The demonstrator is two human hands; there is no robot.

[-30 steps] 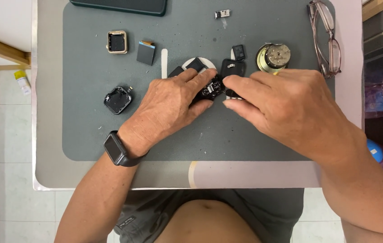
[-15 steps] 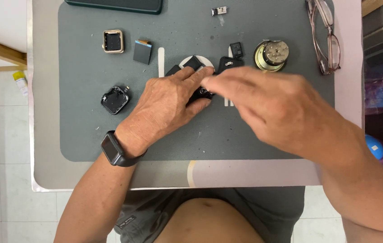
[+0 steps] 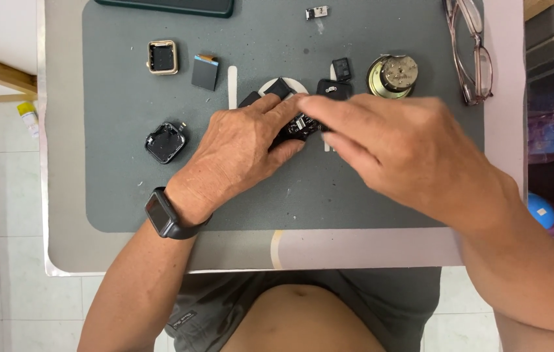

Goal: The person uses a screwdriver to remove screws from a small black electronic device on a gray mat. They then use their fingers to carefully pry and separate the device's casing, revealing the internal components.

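My left hand (image 3: 241, 153) rests on the grey mat (image 3: 127, 189) and pinches a small black watch body (image 3: 296, 127) with an exposed circuit board between thumb and fingers. My right hand (image 3: 400, 146) reaches in from the right, blurred, with its fingertips at the same watch body; whether it grips anything I cannot tell. A dark smartwatch sits on my left wrist (image 3: 167, 215). Just beyond my fingers lie a white round disc (image 3: 270, 86) and black parts (image 3: 334, 88).
On the mat lie a gold watch case (image 3: 162, 57), a dark square part (image 3: 204, 72), a black watch case (image 3: 165, 142), a white stick (image 3: 232, 86), a round metal part (image 3: 393, 75), glasses (image 3: 469, 49), a small metal clip (image 3: 316, 12) and a dark phone (image 3: 166, 6).
My right hand has slid left over the watch body, now blurred and covering more of it. My left hand keeps its hold in the same spot.
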